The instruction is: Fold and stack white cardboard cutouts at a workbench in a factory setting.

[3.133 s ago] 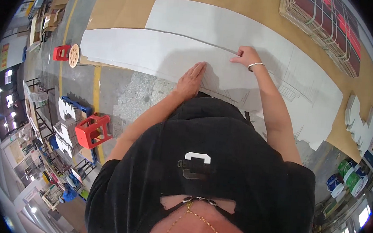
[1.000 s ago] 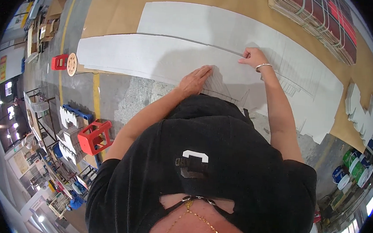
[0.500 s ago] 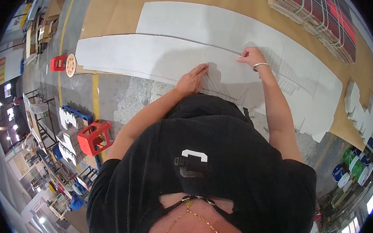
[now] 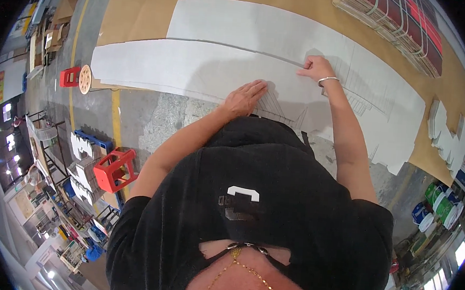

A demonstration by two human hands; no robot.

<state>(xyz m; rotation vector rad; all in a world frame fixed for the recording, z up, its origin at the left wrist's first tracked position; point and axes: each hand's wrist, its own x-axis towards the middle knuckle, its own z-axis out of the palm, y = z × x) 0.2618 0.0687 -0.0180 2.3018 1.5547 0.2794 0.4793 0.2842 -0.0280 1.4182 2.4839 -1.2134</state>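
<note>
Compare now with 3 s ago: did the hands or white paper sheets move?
Barely. The left hand still presses flat on the long white paper sheet, and the right hand still pinches its upper edge. Nothing was grasped or released. The brown paper-covered table and red plastic stool stayed put.

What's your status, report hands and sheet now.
Left hand flat on the long white sheet. Right hand pinching its far edge. Nothing in the way; second white sheet lies beyond.
</note>
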